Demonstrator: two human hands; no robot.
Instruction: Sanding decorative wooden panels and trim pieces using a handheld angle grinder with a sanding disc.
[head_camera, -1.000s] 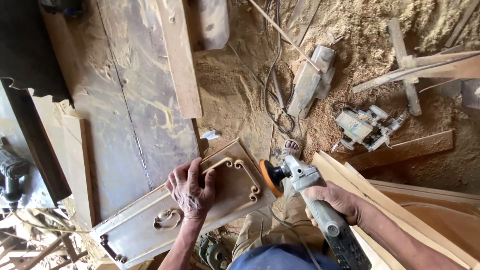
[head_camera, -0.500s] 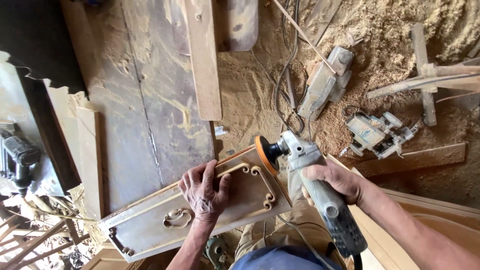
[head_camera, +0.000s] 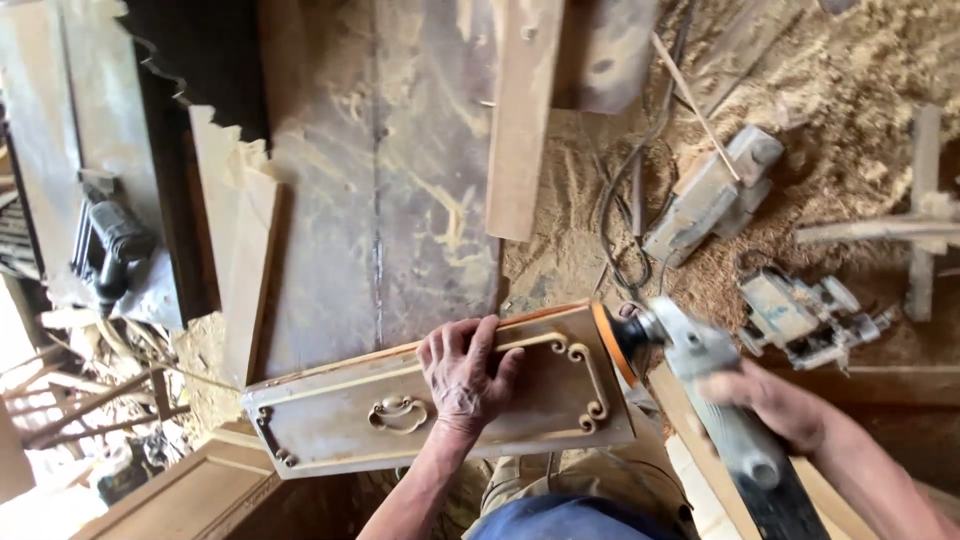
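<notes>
Wooden carved panel (head_camera: 440, 405) lengthwise left-right, flat.

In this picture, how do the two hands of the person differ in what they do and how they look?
The left hand lies spread on the carved wooden panel and looks sharp; the right hand grips the angle grinder and looks blurred. The left hand is flat, the right hand is closed. Both are bare.

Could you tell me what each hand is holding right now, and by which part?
The right hand grips the angle grinder around its body, behind the orange disc. The left hand presses flat on the carved wooden panel, fingers over its upper edge.
</notes>
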